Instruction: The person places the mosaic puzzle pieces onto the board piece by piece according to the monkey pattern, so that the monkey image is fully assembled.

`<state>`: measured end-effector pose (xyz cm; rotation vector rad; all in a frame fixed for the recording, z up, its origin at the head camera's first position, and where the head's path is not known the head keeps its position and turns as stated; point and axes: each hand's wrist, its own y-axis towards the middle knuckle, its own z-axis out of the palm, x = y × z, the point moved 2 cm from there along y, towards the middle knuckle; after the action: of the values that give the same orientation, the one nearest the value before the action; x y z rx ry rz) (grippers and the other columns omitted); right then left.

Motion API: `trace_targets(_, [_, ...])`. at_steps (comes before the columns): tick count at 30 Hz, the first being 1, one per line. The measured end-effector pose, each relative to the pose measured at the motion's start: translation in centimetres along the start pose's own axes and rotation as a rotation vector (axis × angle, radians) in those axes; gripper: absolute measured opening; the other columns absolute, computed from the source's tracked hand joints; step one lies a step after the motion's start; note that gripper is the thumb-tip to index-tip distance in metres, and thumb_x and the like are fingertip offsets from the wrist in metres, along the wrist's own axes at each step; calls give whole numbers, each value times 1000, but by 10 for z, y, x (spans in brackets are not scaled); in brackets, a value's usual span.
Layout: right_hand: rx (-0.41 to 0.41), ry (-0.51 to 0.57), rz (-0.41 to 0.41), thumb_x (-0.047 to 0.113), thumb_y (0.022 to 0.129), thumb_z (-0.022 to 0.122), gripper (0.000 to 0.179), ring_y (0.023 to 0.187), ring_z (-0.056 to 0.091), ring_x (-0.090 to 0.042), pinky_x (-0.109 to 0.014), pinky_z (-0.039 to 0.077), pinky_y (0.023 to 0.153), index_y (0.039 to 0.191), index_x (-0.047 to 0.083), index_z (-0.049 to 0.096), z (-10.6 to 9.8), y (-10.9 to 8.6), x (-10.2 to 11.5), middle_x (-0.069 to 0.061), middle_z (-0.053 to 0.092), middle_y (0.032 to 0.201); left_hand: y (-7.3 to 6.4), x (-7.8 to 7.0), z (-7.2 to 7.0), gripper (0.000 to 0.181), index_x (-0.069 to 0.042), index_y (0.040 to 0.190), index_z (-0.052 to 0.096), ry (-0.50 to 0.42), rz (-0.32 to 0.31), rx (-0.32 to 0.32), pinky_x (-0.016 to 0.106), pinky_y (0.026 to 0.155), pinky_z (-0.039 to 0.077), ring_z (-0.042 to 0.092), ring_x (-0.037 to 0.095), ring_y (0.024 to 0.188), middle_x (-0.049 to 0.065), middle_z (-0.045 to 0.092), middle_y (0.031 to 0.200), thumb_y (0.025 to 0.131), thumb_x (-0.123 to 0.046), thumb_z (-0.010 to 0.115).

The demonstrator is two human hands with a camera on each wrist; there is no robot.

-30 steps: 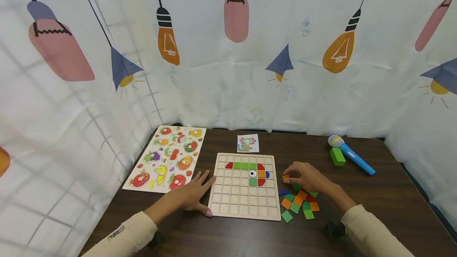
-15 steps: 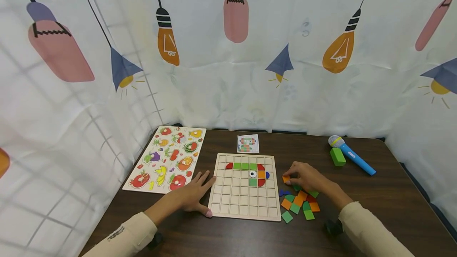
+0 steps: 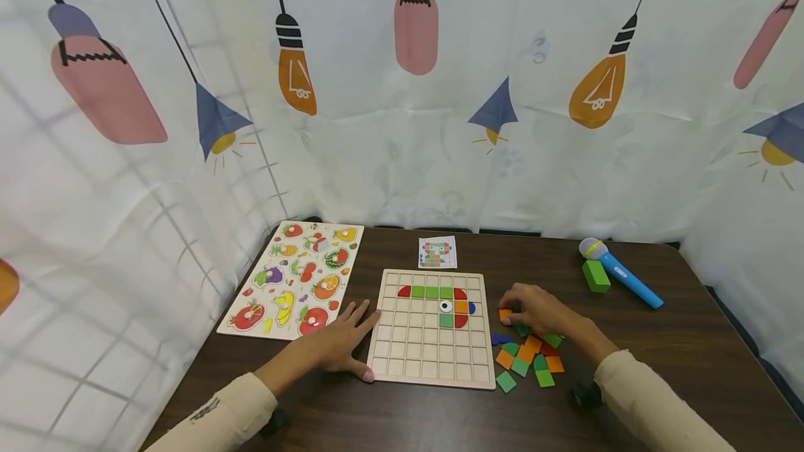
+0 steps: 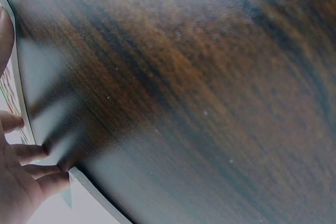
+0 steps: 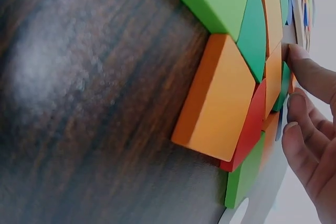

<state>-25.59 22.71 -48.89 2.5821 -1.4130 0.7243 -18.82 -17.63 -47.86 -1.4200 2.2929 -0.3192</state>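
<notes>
My left hand (image 3: 342, 344) lies with fingers spread at the left edge of a pale wooden grid board (image 3: 414, 352); thumb and fingertips touch its edge. On the board, red, green, orange and blue tiles and a white eye piece (image 3: 445, 306) sit in the upper cells. To the right of the board, my right hand (image 3: 539, 309) pinches a small orange tile (image 3: 504, 314) between thumb and fingers, low over the table. Below that hand spreads a loose pile of green, orange, red and blue tiles (image 3: 531, 346); in the right wrist view a thick orange tile (image 5: 223, 103) is nearest.
A printed pattern card (image 3: 437, 252) lies behind the board. Left of it is a fruit picture board (image 3: 301, 288). A green block (image 3: 595, 276) and a blue toy microphone (image 3: 628, 280) lie at the back right. A patterned curtain (image 3: 389, 159) closes off the far side.
Almost nothing moves: the right forearm and sleeve shift slightly to the left, while the right hand stays on the orange tile. The left hand keeps its place at the board's edge.
</notes>
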Motion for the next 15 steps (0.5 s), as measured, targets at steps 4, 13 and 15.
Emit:
trace_targets(4, [11, 4, -3, 32, 91, 75, 21, 90, 57, -11, -36, 53, 83, 105, 19, 67, 0, 0, 3, 6, 62, 100, 0, 0, 0, 115, -19, 160, 24, 1, 2, -3, 58, 114, 35, 16, 47, 152, 19, 16, 167, 72, -71, 74])
trace_targets(13, [22, 47, 17, 29, 90, 76, 22, 78, 53, -9, -27, 48, 70, 106, 18, 64, 4, 2, 9, 9, 60, 90, 1, 1, 1, 115, -18, 160, 24, 20, 12, -13, 58, 115, 35, 17, 48, 152, 19, 16, 167, 72, -73, 73])
trace_targets(15, [28, 61, 28, 29, 91, 76, 24, 75, 52, -9, -26, 47, 67, 108, 17, 64, 5, 2, 10, 8, 59, 87, 1, 1, 2, 115, -19, 160, 24, 22, 11, -12, 58, 115, 35, 17, 48, 152, 19, 16, 167, 71, -73, 73])
